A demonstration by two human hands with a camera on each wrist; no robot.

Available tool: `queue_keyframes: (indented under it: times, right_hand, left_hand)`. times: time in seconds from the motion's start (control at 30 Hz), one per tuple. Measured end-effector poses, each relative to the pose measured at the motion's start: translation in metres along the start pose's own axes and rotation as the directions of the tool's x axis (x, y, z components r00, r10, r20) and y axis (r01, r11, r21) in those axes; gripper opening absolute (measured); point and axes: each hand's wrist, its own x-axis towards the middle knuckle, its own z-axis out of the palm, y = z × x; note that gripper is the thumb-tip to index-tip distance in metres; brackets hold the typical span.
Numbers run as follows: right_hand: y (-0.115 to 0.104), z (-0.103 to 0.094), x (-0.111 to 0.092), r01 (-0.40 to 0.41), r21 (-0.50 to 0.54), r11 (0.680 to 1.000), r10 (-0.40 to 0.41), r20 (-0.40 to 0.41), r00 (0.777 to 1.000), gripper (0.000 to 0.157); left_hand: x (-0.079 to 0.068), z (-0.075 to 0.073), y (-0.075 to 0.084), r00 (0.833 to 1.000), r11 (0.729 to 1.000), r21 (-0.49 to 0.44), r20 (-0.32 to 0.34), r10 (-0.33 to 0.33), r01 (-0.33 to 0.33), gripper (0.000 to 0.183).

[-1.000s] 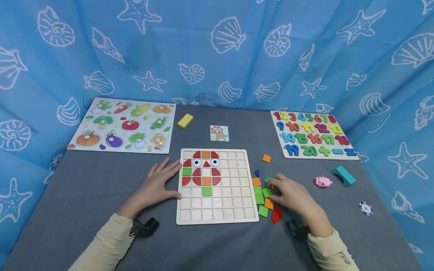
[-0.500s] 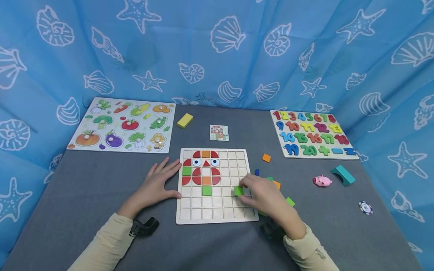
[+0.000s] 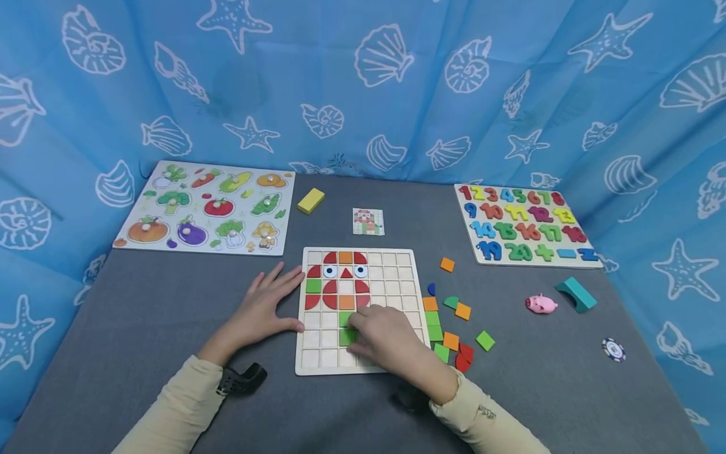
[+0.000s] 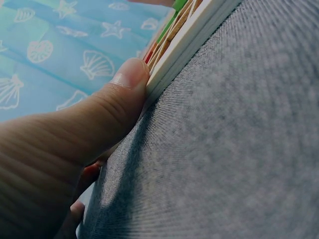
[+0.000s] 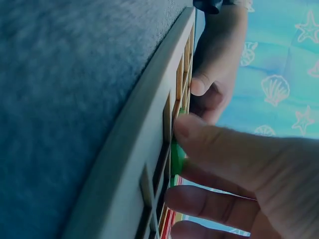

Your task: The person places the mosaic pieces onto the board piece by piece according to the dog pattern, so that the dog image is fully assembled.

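My right hand [image 3: 391,337] is low over the wooden grid board [image 3: 311,359], thumb and fingers pinching a green square tile [image 3: 347,338]. That tile lies just below another green square [image 3: 343,317], whose right part the fingers cover. In the right wrist view the green tile [image 5: 177,157] shows at the thumb tip, down at the grid. My left hand [image 3: 258,315] rests spread at the board's left edge, and its thumb [image 4: 132,74] touches the frame. Above the green squares, red, orange and eye-patterned tiles [image 3: 329,272] fill several cells.
Loose green, orange and red tiles [image 3: 433,332] lie along the board's right side, one green square [image 3: 485,341] farther out. A pattern card [image 3: 368,222] and yellow block [image 3: 311,201] sit behind. Vegetable puzzle [image 3: 210,211], number puzzle [image 3: 527,233], toy pig [image 3: 541,304], teal arch [image 3: 576,294] flank them.
My right hand has left the loose tiles and carried a green square leftward across the board to the cell below the other green square. The left hand has stayed at the board's edge.
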Motion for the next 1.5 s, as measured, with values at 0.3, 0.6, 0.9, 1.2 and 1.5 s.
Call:
queue_keyframes:
  times: [0.3, 0.6, 0.9, 1.2, 1.5]
  right_hand:
    - [-0.001, -0.003, -0.001, -0.009, -0.006, 1.0, 0.009, 0.004, 1.0, 0.022]
    - [0.015, -0.012, -0.018, -0.099, 0.022, 0.995, 0.099, -0.026, 0.995, 0.024]
    - [0.075, -0.016, -0.064, -0.372, 0.014, 0.928, 0.372, -0.062, 0.926, 0.02]
    - [0.091, -0.014, -0.073, -0.373, 0.058, 0.926, 0.375, -0.024, 0.927, 0.023]
    - [0.094, -0.017, -0.078, -0.348, 0.061, 0.936, 0.346, 0.037, 0.938, 0.024]
  left_hand:
    - [0.0, -0.001, 0.001, 1.0, 1.0, -0.001, 0.014, -0.014, 0.014, 0.097]
    - [0.001, 0.001, 0.001, 1.0, 1.0, -0.004, 0.017, -0.01, 0.01, 0.098]
    - [0.002, -0.001, 0.001, 1.0, 1.0, -0.005, 0.015, -0.014, 0.014, 0.097]
    - [0.001, -0.001, 0.001, 1.0, 1.0, 0.0, 0.013, -0.022, 0.022, 0.097]
    - [0.001, -0.001, 0.0, 1.0, 1.0, 0.001, 0.016, -0.022, 0.022, 0.098]
